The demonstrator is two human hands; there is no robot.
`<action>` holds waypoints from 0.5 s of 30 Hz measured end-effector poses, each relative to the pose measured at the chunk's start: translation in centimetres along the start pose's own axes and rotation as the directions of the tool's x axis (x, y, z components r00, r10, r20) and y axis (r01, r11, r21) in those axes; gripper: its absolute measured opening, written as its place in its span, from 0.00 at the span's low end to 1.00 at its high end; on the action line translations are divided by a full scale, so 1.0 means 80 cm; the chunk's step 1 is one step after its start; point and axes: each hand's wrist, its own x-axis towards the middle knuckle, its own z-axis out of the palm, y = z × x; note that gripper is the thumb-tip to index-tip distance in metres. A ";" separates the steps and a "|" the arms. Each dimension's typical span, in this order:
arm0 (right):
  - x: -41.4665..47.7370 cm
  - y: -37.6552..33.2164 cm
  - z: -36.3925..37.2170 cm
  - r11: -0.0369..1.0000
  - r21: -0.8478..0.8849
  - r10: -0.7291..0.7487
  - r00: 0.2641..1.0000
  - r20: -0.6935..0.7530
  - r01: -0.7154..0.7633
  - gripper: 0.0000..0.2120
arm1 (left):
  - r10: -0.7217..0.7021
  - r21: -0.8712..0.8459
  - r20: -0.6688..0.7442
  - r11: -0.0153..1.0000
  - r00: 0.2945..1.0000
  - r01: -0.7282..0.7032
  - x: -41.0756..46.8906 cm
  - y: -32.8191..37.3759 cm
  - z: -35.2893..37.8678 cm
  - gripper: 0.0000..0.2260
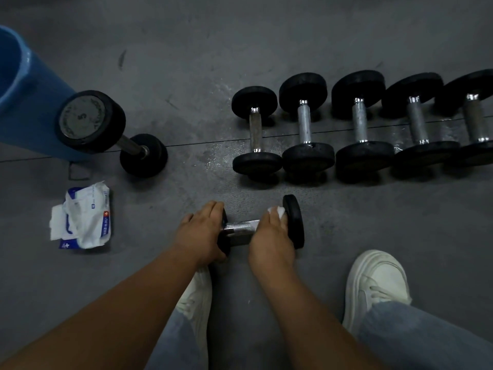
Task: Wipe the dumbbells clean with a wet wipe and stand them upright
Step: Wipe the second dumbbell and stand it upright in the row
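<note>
A small black dumbbell (241, 227) with a chrome handle lies sideways on the grey floor in front of me. My left hand (204, 232) grips its left head. My right hand (270, 235) holds a white wet wipe (277, 210) against the handle next to the right head (294, 221). Several more dumbbells (306, 134) lie in a row farther back on the right. One dumbbell (92, 120) stands upright at the left, marked 5.
A blue bin (24, 84) stands at the far left behind the upright dumbbell. A wet wipe pack (85, 217) lies on the floor to the left. My two white shoes (376, 284) and jeans legs are at the bottom.
</note>
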 end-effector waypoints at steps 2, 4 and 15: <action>0.008 0.003 -0.008 0.984 0.168 -0.045 0.998 -0.039 0.051 0.19 | 0.000 -0.009 0.011 1.000 1.000 0.000 0.001 0.000 -0.002 0.56; -0.015 0.011 -0.005 0.848 0.530 0.060 0.989 -0.134 0.021 0.15 | 0.003 -0.004 0.014 1.000 1.000 -0.003 0.003 0.001 -0.004 0.56; -0.010 0.031 -0.001 -0.920 0.371 0.185 0.692 0.698 -0.128 0.12 | 0.009 0.004 -0.006 1.000 1.000 -0.009 0.002 0.002 -0.005 0.55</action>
